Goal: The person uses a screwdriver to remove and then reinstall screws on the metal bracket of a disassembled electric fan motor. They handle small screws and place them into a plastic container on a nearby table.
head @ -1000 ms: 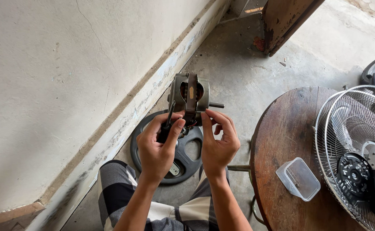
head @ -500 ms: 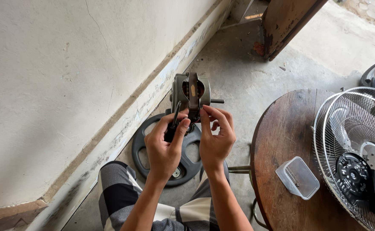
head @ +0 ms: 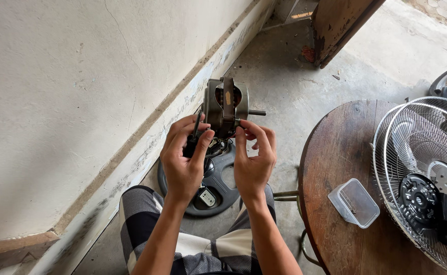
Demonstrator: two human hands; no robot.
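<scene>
The floor is grey rough concrete, along a pale plaster wall. At right stands a round dark wooden desk; on it lies a small clear plastic box, just beside a chrome wire fan guard. Both hands hold a grey-green metal fan motor up above a black round fan base. The left hand pinches a thin dark tool at the motor, the right hand pinches the motor's lower edge
</scene>
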